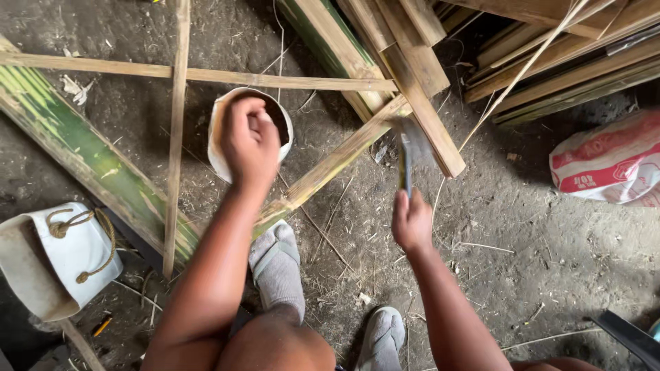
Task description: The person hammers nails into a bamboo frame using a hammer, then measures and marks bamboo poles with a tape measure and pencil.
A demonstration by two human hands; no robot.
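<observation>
A hammer [407, 154] is being gripped by the closed right hand [411, 221] just right of the frame's centre, its blurred head lying over the crossing of the bamboo strips [344, 154]. The left hand [251, 141] is being dipped, fingers bunched together, into a small white tub [218, 141] at upper centre; what is being pinched inside cannot be told. Judging from the blur, a swing is being made, and a glancing blow could be landed on the strip's edge, so the strip could be split or knocked out of line, since it is being pinned only by a grey shoe [276, 264] at lower centre. The tub could be tipped on the dirt floor [550, 261] if the wrist is being pulled out sideways. A white bucket with a rope handle [62, 257] is being left at lower left, a red-and-white sack [608, 161] at the right edge, and stacked planks [564, 62] at upper right; loose thin slats [175, 137] are crowding the space around the tub.
</observation>
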